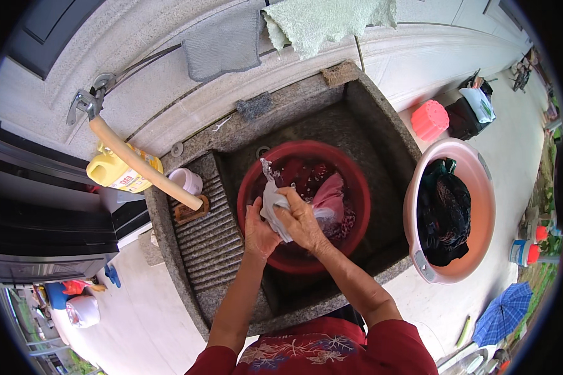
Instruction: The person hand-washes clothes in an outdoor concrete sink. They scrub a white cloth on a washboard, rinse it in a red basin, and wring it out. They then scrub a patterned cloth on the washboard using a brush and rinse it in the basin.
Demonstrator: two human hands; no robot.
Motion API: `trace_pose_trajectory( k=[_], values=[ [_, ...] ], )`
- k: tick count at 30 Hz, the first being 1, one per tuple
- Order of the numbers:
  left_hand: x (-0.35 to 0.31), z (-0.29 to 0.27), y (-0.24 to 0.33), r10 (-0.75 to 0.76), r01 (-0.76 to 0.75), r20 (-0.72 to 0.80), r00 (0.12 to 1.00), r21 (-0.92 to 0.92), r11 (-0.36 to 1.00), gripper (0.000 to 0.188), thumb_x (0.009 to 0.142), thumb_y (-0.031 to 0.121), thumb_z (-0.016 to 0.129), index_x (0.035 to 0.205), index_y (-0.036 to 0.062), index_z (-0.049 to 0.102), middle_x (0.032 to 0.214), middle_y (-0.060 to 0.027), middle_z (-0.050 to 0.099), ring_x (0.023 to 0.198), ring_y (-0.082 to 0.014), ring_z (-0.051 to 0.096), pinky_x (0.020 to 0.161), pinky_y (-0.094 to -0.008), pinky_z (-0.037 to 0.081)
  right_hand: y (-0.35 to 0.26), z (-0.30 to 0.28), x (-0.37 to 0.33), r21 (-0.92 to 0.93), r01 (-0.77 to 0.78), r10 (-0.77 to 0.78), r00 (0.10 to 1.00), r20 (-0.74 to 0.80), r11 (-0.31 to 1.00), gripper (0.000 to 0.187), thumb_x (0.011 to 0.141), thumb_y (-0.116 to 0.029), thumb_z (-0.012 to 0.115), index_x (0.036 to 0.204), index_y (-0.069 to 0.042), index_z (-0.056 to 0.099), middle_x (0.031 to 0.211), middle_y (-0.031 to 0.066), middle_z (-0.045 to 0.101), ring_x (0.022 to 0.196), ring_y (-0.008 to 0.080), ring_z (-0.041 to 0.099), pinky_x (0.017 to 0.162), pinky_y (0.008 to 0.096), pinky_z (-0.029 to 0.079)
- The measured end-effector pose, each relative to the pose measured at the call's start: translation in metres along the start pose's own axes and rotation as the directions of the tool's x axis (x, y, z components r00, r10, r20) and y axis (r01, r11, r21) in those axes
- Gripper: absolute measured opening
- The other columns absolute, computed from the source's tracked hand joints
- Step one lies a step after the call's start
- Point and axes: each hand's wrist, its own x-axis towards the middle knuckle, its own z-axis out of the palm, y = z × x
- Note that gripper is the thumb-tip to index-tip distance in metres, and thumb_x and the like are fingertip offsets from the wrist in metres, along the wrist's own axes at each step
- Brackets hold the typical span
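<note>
Over a red basin (364, 215) I hold a light grey-white wet cloth (271, 206). My left hand (259, 232) supports it from the left, fingers curled behind it. My right hand (303, 224) is closed on the cloth from the right, its knuckles up. Inside the basin lie wet clothes, among them a pink garment (329, 199) and dark red fabric (303, 172). The basin stands in a dark stone sink (381, 119), beside the ribbed washboard (209, 240) on the left.
A tan hose (144, 165) runs from the wall tap (89, 103) toward a wooden brush (191, 211). Close by are a yellow jug (122, 167) and a white cup (186, 181). Right of the sink, a pink tub (481, 206) holds dark clothes (447, 215). Rags (222, 47) hang behind.
</note>
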Motion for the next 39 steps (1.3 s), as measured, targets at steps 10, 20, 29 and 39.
trace_pose_trajectory(
  k=[10,20,29,39],
  values=[
    [-0.005,-0.026,-0.054,-0.104,0.178,-0.308,0.946,0.224,0.958,0.035,0.096,0.041,0.045,0.113,0.0123,0.054,0.102,-0.0021,0.061,0.09,-0.0147,0.062,0.081,-0.0323,0.052,0.079,0.023,0.0,-0.654,-0.037,-0.149,0.963,-0.226,0.756,0.038,0.09,-0.031,0.054,0.062,-0.005,0.054,0.057,0.0189,0.059,0.052,0.0368,0.06,0.046,0.0453,0.049],
    [-0.015,-0.055,-0.029,0.067,0.07,-0.336,0.939,0.379,0.923,0.034,0.098,0.034,0.041,0.115,0.0077,0.054,0.116,-0.0073,0.06,0.108,-0.0223,0.058,0.09,-0.0375,0.048,0.072,0.023,0.003,-0.683,0.021,-0.161,0.977,-0.141,0.73,0.026,0.092,-0.03,0.05,0.081,-0.006,0.05,0.067,0.0154,0.06,0.064,0.0365,0.061,0.056,0.046,0.048],
    [-0.002,-0.07,-0.007,0.252,0.181,-0.581,0.774,0.584,0.791,0.066,0.086,0.039,0.061,0.139,0.0185,0.028,0.139,-0.0106,0.038,0.123,-0.0311,0.042,0.089,-0.0591,0.039,0.186,-0.034,-0.046,-0.761,-0.069,0.049,0.998,-0.049,0.645,0.037,0.079,-0.028,0.06,0.109,-0.008,0.055,0.087,0.0174,0.06,0.082,0.0391,0.058,0.082,0.0505,0.047],
    [-0.003,-0.039,-0.009,-0.412,0.427,-0.18,0.893,0.053,0.903,0.072,0.08,0.068,0.051,0.129,0.0149,0.047,0.12,-0.011,0.054,0.102,-0.0308,0.055,0.082,-0.0533,0.046,0.009,0.031,-0.052,-0.283,0.084,-0.091,0.996,-0.011,0.955,0.023,0.07,-0.012,0.069,0.085,-0.008,0.052,0.078,0.0092,0.055,0.071,0.0274,0.057,0.062,0.0335,0.047]
  ],
)
